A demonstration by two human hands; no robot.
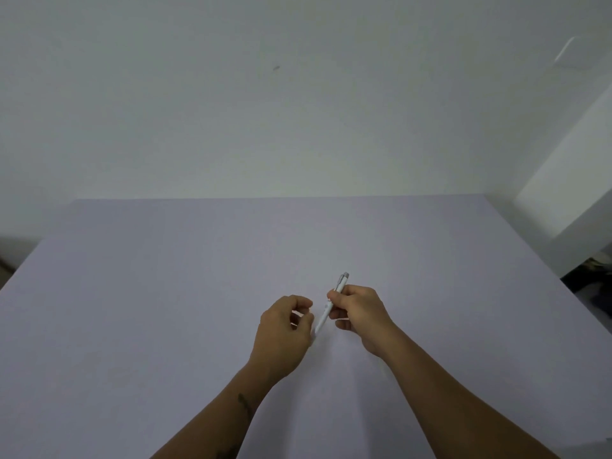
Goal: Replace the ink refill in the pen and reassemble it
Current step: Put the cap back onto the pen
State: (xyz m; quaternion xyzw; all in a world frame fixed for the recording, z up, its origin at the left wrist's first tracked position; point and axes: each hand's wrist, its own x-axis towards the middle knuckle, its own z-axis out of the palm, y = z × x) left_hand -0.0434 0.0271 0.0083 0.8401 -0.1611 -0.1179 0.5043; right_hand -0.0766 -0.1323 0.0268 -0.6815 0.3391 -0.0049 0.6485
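Note:
A white pen [326, 313] with a grey clicker end pointing up and away is held slanted above the pale lilac table [165, 293]. My right hand [359, 314] grips the pen's upper half between thumb and fingers. My left hand [284, 329] is curled just left of the pen's lower tip, fingertips pinched close to it; whether they hold the tip or a small part is hidden by the fingers. No separate refill shows on the table.
A plain white wall [298, 111] rises behind the table's far edge. A white block or cabinet [569, 193] stands at the right, with dark clutter [592, 283] on the floor beside the table's right edge.

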